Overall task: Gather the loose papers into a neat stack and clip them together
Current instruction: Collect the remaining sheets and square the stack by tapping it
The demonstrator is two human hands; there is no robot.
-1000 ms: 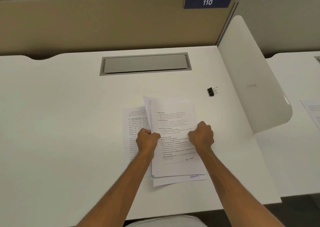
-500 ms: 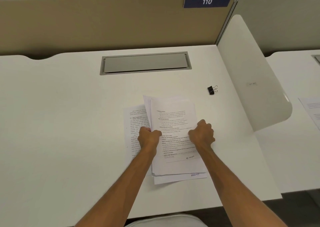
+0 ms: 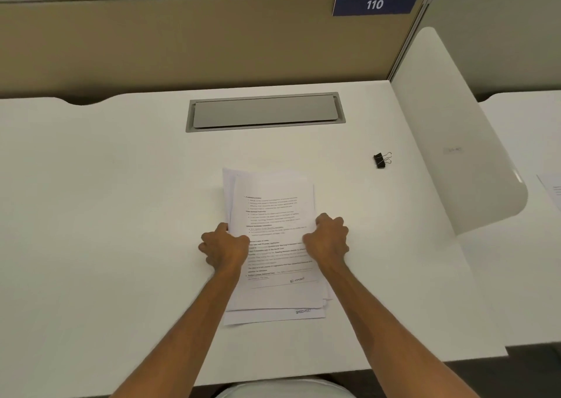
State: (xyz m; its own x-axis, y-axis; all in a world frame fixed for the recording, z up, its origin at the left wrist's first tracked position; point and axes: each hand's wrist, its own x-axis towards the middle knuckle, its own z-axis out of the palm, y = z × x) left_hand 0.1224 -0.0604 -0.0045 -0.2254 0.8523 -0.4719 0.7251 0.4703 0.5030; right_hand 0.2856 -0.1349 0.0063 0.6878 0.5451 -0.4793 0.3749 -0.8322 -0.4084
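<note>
Several printed white papers (image 3: 274,215) lie in a rough pile at the middle of the white desk (image 3: 106,230), their edges not quite lined up at the top left and bottom. My left hand (image 3: 224,247) grips the pile's left edge and my right hand (image 3: 329,239) grips its right edge, both with curled fingers. A black binder clip (image 3: 381,160) with silver handles lies on the desk to the far right of the pile, apart from both hands.
A grey cable hatch (image 3: 264,112) is set in the desk behind the papers. A white side divider (image 3: 455,142) rises at the right, with another sheet (image 3: 552,189) on the neighbouring desk beyond it. A tan partition with a "110" sign (image 3: 375,4) closes the back.
The sheet that stuck out on the left has been drawn into the pile. My left hand shifted to the pile's left edge; my right hand stayed on the right edge.
</note>
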